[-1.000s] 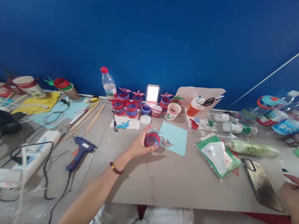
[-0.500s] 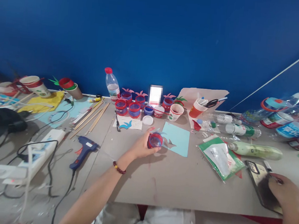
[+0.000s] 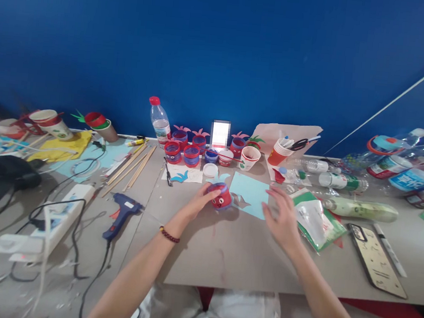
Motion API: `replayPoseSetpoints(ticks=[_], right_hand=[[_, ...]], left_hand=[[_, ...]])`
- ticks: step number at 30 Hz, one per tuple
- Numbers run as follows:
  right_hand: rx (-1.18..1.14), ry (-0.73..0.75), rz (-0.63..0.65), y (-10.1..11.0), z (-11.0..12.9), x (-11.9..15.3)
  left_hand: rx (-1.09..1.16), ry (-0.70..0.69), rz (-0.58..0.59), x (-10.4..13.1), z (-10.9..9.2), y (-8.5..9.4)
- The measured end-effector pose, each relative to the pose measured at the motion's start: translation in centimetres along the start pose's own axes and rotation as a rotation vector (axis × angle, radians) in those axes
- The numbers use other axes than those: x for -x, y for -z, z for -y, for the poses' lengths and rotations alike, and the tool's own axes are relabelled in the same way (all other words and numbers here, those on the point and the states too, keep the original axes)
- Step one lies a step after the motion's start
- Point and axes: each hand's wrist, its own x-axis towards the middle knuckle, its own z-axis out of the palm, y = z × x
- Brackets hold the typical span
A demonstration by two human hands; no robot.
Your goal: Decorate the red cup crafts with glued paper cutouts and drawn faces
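My left hand [image 3: 197,201] holds a small red and purple cup [image 3: 220,198] by its left side, just above the table. The cup has a face with round eyes, turned toward me, and pale blue leaf shapes at its back. To the right, my right hand [image 3: 280,216] is empty with fingers spread, over the right edge of a light blue paper sheet [image 3: 248,193]. Behind stand several similar red and purple cups [image 3: 191,155], and a round white lid [image 3: 210,170] lies in front of them.
A blue glue gun [image 3: 123,215], wooden sticks [image 3: 139,167] and a white power strip [image 3: 67,215] lie left. On the right are a green-edged plastic packet [image 3: 316,221], a phone [image 3: 376,260], a marker [image 3: 390,251] and several plastic bottles [image 3: 360,210]. Scissors stand in a red paper cup [image 3: 280,153].
My right hand has moved left from the phone and marker toward the blue paper and is now spread. The cup in my left hand has tipped, so its face now shows.
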Motion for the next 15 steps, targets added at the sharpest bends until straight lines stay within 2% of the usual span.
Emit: replayPoseSetpoints(ticks=[2,4,6,8,11,15], right_hand=[[-0.129,0.061,0.058,-1.9,3.3,-1.8],[-0.263,0.116,0.196,-3.1,5.7,-3.3],[-0.387,0.096,0.288,-3.7,7.2,-4.6],[-0.491,0.044,0.296,-4.0,8.3,-5.9],[-0.503,0.054,0.309,-3.5,9.3,-8.1],[-0.314,0.196,0.518,-1.2,10.4,-10.9]], left_hand=[[0.134,0.03,-0.005,-0.3,0.1,0.3],[0.209,0.032,-0.015,-0.5,0.2,0.5],[0.248,0.033,-0.046,-0.6,0.3,0.7],[0.252,0.046,-0.092,-0.6,0.1,0.8],[0.196,0.035,-0.132,-0.3,-0.5,0.6],[0.099,-0.061,-0.112,-0.1,-1.0,0.2]])
